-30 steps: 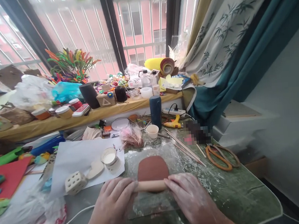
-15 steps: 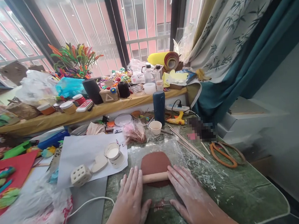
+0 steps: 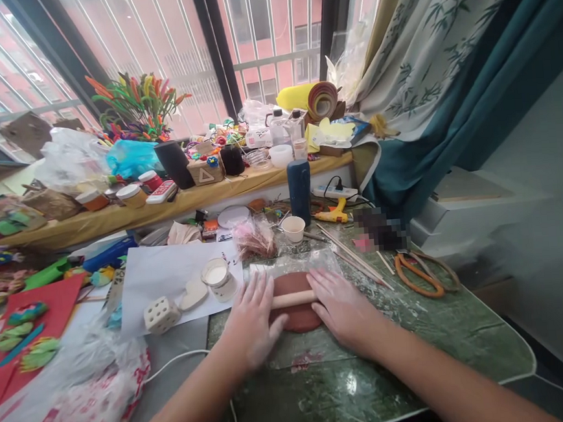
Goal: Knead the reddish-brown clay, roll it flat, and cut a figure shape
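Note:
A wooden rolling pin [image 3: 294, 298] lies crosswise on a flat reddish-brown slab of clay [image 3: 302, 320]. My left hand [image 3: 257, 310] rests flat over the pin's left end, fingers stretched forward and thumb out to the side. Over the right end lies my right hand [image 3: 340, 304], its fingers also extended and flat. Both palms are turned down and dusted with white powder. Under the clay is a clear plastic sheet [image 3: 293, 359]. The pin's two ends are hidden beneath the hands.
Left of the clay, a cup of white powder [image 3: 219, 281], a heart-shaped piece [image 3: 193, 294] and a dotted block [image 3: 161, 315] sit on white paper [image 3: 143, 274]. Wooden sticks [image 3: 356, 260] and orange-handled scissors [image 3: 418, 275] lie right. Behind stand a paper cup [image 3: 293, 228] and blue cylinder [image 3: 300, 193].
Both hands have pushed the rolling pin forward, away from me, across the clay. More clay now shows on the near side of the pin. The camera view has shifted slightly.

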Tool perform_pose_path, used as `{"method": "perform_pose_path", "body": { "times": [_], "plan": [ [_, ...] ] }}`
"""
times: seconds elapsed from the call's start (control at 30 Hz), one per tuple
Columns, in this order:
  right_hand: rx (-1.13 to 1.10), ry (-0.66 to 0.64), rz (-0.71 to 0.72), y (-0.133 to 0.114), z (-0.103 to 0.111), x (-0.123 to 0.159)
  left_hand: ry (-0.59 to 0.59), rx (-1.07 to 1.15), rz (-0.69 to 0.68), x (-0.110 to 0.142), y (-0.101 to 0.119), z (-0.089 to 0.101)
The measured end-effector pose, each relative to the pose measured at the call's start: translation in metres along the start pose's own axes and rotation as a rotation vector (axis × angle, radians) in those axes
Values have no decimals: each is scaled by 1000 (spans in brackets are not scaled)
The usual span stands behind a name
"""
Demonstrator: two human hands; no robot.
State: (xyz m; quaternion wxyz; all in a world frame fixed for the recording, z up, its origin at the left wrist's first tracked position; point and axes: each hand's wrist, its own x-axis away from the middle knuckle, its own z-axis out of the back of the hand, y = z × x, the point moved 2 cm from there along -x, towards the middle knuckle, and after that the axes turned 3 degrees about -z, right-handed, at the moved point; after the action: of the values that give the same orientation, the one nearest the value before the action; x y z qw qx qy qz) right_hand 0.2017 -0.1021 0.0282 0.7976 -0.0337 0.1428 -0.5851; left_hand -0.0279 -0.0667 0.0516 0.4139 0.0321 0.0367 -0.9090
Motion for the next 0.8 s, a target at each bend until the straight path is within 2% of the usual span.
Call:
{"method": "perform_pose_path", "body": {
  "times": [0.13, 0.23, 0.3, 0.4, 0.5, 0.6, 0.7, 0.8],
  "plan": [
    [59, 115, 44, -22, -11, 70, 43, 28, -110, 55, 21, 1],
    [96, 132, 32, -30, -17, 86, 44, 27, -131, 67, 24, 0],
    [100, 105, -1, -26, -17, 72, 24, 26, -107, 54, 18, -2],
    [62, 17, -13, -11, -9, 23, -4, 12, -72, 11, 2, -5],
    [45, -67, -89, 8, 0, -32, 59, -32, -40, -38, -15, -4],
    [52, -90, -195, 19, 5, -67, 128, -37, -22, -72, -26, -4],
    [56, -77, -193, 17, 4, -69, 177, -20, 22, -74, -28, -4],
    [66, -21, -147, 4, 0, -36, 149, -5, 9, -45, -18, -4]
  ]
}}
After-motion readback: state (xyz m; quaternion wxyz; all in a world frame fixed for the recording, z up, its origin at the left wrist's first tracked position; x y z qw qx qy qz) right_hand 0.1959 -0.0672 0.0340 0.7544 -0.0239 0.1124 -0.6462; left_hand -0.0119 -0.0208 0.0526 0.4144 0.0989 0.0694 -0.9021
